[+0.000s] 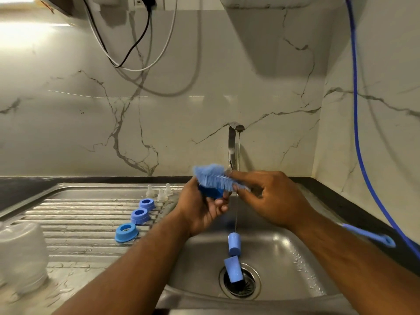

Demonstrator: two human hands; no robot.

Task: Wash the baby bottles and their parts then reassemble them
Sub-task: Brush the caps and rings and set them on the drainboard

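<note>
Left grip (204, 208) is curling round a dark blue bottle part (210, 193) above the back-left of the basin (295, 258). Bristles are hiding most of it, so I can't tell whether it's a ring or a cap. Right grip (266, 196) is pinching the brush (212, 177) just behind the bristle head, fingers closed on the stem. The blurred handle (372, 235) looks to be trailing out past the right forearm.

My read: this is the scrubbing step.
- Bristles are only lying across the part's top, so they should be going inside it.
- Twisting the part against the brush would reach the threads.
- The tap (233, 142) is running a thin stream (236, 214) down between the grips onto the upper cap (234, 244), so the part should be moving under it.
- A wet part in a loose hold is risking a drop into the basin.

Lower cap (233, 272) is lying over the drain strainer (247, 289).

The ribbed steel drainboard (79, 208) is looking wet.
- Three blue rings (139, 215) are sitting in a line near its right edge.
- Three clear teats (162, 196) are standing at its back-right corner.
- Clear bottles (22, 253), blurred, are sitting at the front-left.

A dark desk (354, 212) is running round the sink below a marble-look wall. Cables (136, 48) are hanging up top, and a blue hose (356, 123) is running down the right side.
</note>
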